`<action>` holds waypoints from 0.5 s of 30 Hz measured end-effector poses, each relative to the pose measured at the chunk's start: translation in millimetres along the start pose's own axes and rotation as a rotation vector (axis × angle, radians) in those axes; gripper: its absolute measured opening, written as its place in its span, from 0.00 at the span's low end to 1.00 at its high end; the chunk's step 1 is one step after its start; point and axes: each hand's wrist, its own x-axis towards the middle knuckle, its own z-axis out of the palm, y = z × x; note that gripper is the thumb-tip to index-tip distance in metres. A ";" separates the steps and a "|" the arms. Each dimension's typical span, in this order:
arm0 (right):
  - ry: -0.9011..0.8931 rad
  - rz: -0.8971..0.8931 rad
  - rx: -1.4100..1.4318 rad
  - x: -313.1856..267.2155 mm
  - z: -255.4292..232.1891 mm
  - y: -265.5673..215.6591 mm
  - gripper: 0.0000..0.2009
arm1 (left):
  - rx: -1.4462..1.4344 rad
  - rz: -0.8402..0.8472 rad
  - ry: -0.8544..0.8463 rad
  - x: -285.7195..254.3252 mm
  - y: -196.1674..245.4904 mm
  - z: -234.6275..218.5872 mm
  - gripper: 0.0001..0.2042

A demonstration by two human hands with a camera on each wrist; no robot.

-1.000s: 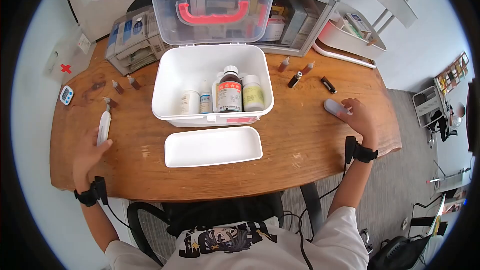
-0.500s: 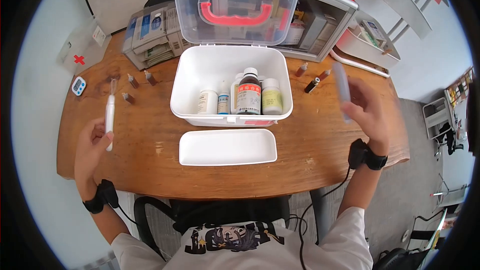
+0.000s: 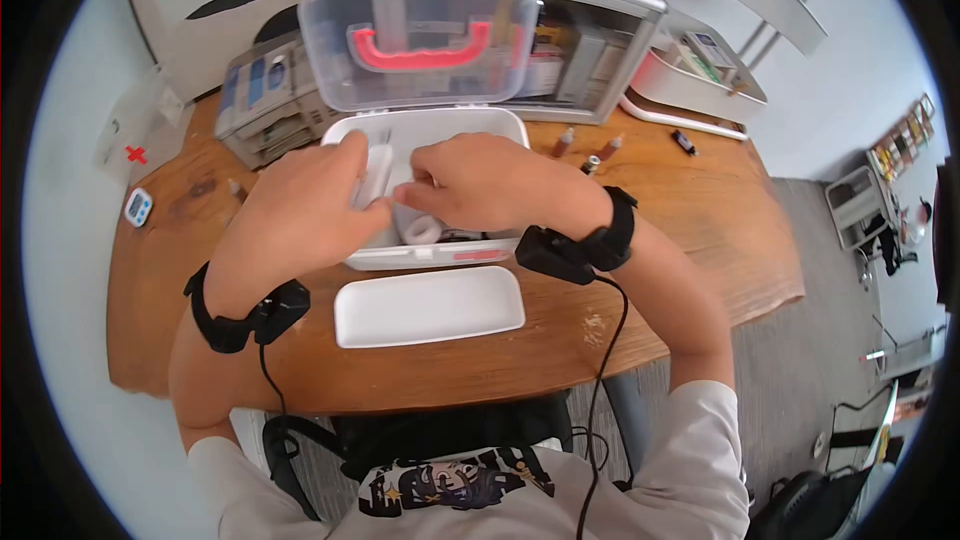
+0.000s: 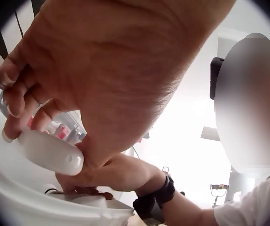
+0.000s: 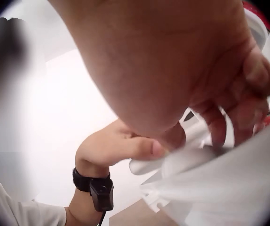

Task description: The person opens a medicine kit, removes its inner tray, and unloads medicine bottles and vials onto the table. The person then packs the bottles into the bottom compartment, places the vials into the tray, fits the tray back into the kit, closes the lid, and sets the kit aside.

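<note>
Over the left part of the white medicine box (image 3: pixel 506 125), my left hand (image 3: pixel 295 205) grips a slim white handle (image 3: pixel 374 176) with thin prongs at its far end. The left wrist view shows the handle's rounded end (image 4: pixel 55 153) between thumb and fingers. My right hand (image 3: pixel 490 180) reaches into the box from the right with bent fingers, close to the left thumb. In the right wrist view, a smooth grey-white oblong piece (image 5: pixel 187 161) lies between its thumb and fingers. Both hands mostly hide the bottles; one white bottle top (image 3: pixel 422 230) shows below them.
A white tray (image 3: pixel 430 308) lies in front of the box, whose clear lid (image 3: pixel 420 10) stands raised behind. Small brown vials (image 3: pixel 563 141) and a black piece (image 3: pixel 684 142) are at the right. A timer (image 3: pixel 138 207) stands far left, a metal cabinet (image 3: pixel 600 105) behind.
Both hands have come inward from the table's two sides to the box. My left hand brought the white handle along, my right the grey-white piece it lifted off the table.
</note>
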 end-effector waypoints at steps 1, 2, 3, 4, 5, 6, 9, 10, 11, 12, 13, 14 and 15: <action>0.001 0.025 -0.003 -9.7 -2.0 12.1 0.20 | -0.009 0.023 -0.005 4.5 1.8 2.6 0.20; 0.219 -0.073 0.154 -26.1 -5.4 31.0 0.18 | -0.020 0.032 -0.070 5.9 1.8 5.6 0.19; 0.429 -0.182 0.306 -43.9 -11.9 47.9 0.16 | -0.034 0.031 -0.130 5.9 0.4 9.1 0.19; 0.489 0.210 0.505 -64.3 -22.0 62.7 0.14 | -0.051 0.027 -0.129 5.2 -1.9 12.8 0.19; 0.723 0.293 0.474 -80.0 -23.0 111.2 0.15 | -0.117 0.057 -0.149 4.5 -4.7 15.6 0.18; 0.843 0.479 0.257 -98.9 -32.0 147.8 0.16 | -0.177 0.088 -0.170 3.3 -8.1 17.3 0.17; 0.900 0.954 -0.198 -155.6 -20.7 299.4 0.22 | -0.343 0.178 -0.018 -2.2 -23.1 26.6 0.13; 0.858 1.034 -0.415 -169.7 -12.2 320.3 0.25 | -0.344 0.178 -0.015 -4.8 -24.1 26.5 0.13; 0.860 1.031 -0.416 -187.2 -3.8 354.0 0.25 | -0.412 0.178 0.069 -7.5 -25.0 25.4 0.12; 0.844 0.967 -0.422 -201.9 2.8 390.3 0.27 | -0.479 0.171 0.156 -9.4 -26.8 24.5 0.10; 0.824 0.897 -0.427 -203.6 6.5 408.3 0.28 | -0.478 0.156 0.163 -11.4 -30.4 24.8 0.10; 0.788 0.957 -0.337 -200.9 3.9 397.7 0.26 | -0.508 0.139 0.250 -14.6 -35.3 25.7 0.09; 0.733 0.932 -0.249 -199.1 2.4 399.1 0.24 | -0.532 0.121 0.334 -18.5 -40.6 26.6 0.08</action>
